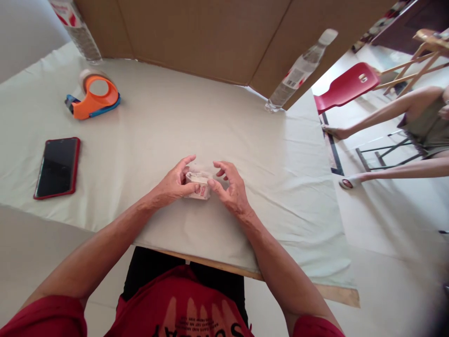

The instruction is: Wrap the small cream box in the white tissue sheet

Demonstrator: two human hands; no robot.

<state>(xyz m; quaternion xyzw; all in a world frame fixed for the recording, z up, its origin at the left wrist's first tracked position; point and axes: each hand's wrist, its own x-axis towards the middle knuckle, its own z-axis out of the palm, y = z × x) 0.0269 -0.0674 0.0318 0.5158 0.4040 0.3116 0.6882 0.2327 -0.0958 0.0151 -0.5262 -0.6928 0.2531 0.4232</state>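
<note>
A small whitish box with reddish print [200, 191] rests on the cloth-covered table near its front edge. My left hand [177, 181] holds the box at its left side, the thumb on the front face and the fingers behind. At the right, my right hand [232, 188] is spread, its thumb tip close to the box's upper right corner and its fingers curved and apart. Whether that thumb touches the box is hard to tell. The top of the box looks pale, with its details blurred.
An orange tape dispenser [96, 98] and a phone in a red case [58, 167] lie at the left. Bottles [82, 40] [298, 72] stand against a cardboard panel [196, 37]. A seated person's legs [393, 112] and a red chair [351, 86] show at the right.
</note>
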